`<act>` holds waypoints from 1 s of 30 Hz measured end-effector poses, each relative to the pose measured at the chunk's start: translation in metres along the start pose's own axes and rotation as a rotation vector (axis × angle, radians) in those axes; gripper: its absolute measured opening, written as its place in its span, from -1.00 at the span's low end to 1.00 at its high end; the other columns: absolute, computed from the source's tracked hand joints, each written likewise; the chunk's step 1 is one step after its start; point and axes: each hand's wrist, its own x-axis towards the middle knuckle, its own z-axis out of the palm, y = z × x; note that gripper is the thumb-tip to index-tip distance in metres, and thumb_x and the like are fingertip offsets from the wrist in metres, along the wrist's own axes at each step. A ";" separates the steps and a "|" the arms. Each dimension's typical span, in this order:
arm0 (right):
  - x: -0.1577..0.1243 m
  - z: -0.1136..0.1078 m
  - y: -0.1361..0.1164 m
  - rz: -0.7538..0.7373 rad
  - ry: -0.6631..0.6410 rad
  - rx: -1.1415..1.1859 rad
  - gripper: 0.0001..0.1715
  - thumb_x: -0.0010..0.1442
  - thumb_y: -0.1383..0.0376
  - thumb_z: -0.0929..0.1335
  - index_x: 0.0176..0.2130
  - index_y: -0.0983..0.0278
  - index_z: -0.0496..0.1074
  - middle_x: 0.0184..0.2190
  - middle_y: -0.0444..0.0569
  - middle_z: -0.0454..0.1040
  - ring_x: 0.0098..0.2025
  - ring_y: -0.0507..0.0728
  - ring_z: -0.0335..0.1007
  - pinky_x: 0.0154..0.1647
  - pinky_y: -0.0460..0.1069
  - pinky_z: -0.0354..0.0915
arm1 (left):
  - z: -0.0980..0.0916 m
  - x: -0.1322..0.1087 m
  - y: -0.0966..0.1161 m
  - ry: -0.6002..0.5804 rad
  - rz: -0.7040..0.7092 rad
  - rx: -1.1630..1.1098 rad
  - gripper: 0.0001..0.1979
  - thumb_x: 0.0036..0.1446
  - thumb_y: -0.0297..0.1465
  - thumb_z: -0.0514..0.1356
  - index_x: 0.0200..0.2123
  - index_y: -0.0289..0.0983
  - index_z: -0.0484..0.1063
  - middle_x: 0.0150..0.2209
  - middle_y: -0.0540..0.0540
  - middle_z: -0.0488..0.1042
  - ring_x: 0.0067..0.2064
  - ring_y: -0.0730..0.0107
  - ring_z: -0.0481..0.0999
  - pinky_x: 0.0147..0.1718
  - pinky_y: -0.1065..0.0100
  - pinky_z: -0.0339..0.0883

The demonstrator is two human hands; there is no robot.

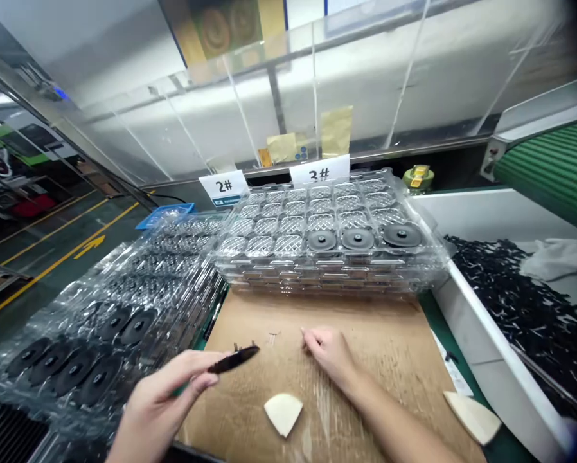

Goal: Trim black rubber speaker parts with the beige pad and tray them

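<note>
Well, a green tabletop (pixel 430 315) carried most of the work, with a white bin (pixel 486 321) along its right edge, heaped with small black pieces (pixel 524 296). Toward the far edge sat a tall stack of transparent plastic trays (pixel 331 273), and a second stack (pixel 105 334) lay off the left edge, its near cells holding round black parts (pixel 74 370). Three similar round black parts (pixel 356 239) sat in the front row of the top tray on the far stack; the other cells visible there looked unfilled. Paper labels reading "2#" (pixel 223 187) and "3#" (pixel 320 170) stood behind the trays. A cardboard sheet (pixel 312 321) covered the near part of the tabletop, with one cream wedge (pixel 283 413) on it and another (pixel 471 417) at its right edge. The left hand (pixel 166 399) pinched a slim black part (pixel 234 359) between thumb and fingers, above the sheet's left side. The right hand (pixel 329 354), empty and loosely curled, rested its fingertips (pixel 308 337) on the cardboard.
</note>
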 end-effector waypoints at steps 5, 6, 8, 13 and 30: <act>-0.001 0.013 0.013 0.095 -0.127 -0.090 -0.66 0.28 0.21 0.22 -0.42 0.36 0.38 -0.52 -0.17 0.41 -0.46 -0.04 0.37 -0.34 -0.06 0.34 | -0.024 0.068 0.026 0.098 0.269 0.359 -0.81 0.07 -0.28 0.16 -0.22 -0.06 0.49 -0.18 0.06 0.56 -0.15 0.43 0.51 -0.10 0.45 0.34; -0.001 0.014 0.012 0.105 -0.147 -0.118 -0.66 0.28 0.21 0.22 -0.42 0.36 0.38 -0.51 -0.16 0.41 -0.45 -0.03 0.37 -0.33 -0.05 0.35 | -0.024 0.086 0.032 0.106 0.308 0.411 -0.81 0.08 -0.27 0.15 -0.24 -0.09 0.50 -0.17 0.03 0.56 -0.14 0.40 0.51 -0.09 0.40 0.34; -0.002 0.016 0.008 0.108 -0.179 -0.176 -0.67 0.27 0.21 0.23 -0.43 0.35 0.38 -0.49 -0.15 0.41 -0.42 -0.03 0.37 -0.30 -0.04 0.34 | -0.018 0.122 0.043 0.135 0.371 0.505 -0.77 0.10 -0.23 0.12 -0.26 -0.15 0.51 -0.16 -0.04 0.55 -0.11 0.31 0.49 -0.06 0.27 0.32; -0.003 0.015 0.004 0.071 -0.232 -0.272 -0.69 0.26 0.23 0.24 -0.44 0.35 0.37 -0.48 -0.15 0.41 -0.40 -0.02 0.37 -0.24 -0.01 0.33 | 0.015 0.208 0.055 0.091 0.415 0.609 -0.74 0.12 -0.23 0.09 -0.38 -0.23 0.51 -0.11 -0.15 0.52 -0.10 0.22 0.47 -0.07 0.12 0.31; -0.002 0.010 0.006 0.094 -0.154 -0.107 -0.69 0.26 0.24 0.25 -0.44 0.35 0.38 -0.48 -0.14 0.43 -0.39 -0.02 0.38 -0.25 -0.01 0.33 | 0.014 0.083 0.027 0.345 0.665 0.704 -0.38 0.07 -0.49 0.05 0.16 0.15 0.06 0.27 0.17 0.02 0.21 0.14 0.14 0.20 0.00 -0.05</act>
